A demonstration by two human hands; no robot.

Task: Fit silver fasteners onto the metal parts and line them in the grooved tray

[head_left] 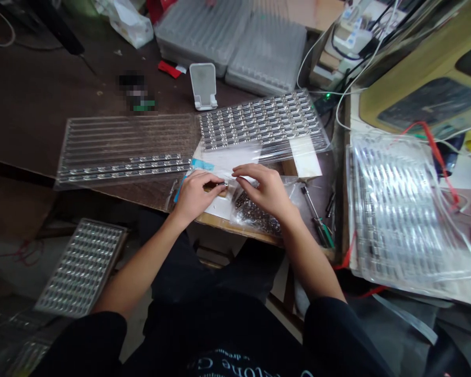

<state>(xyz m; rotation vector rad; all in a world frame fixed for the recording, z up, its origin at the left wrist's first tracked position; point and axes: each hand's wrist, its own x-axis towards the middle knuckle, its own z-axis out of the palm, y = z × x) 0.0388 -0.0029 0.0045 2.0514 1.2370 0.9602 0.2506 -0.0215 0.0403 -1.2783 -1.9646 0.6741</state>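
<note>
My left hand (196, 192) is closed in a pinch over the table's front edge, with a small metal connector (222, 183) at its fingertips. Its fingers partly hide the piece and a brown block (222, 193) beneath. To the right, my right hand (266, 189) has its fingers stretched out and thumb apart, holding nothing. Below and beside it lies a clear plastic bag (255, 217) of small metal parts. Beyond my left hand, a clear ribbed tray (129, 137) carries connectors in its nearest rows. Another tray (259, 121), filled with connector rows, lies beyond my right hand.
A screwdriver (317, 217) lies right of the bag. Behind the trays stand a white phone stand (203, 86) and stacked clear trays (204, 31). Wrapped trays (400, 204) lie on the right. A filled tray (80, 267) sits low at left. Cables hang at upper right.
</note>
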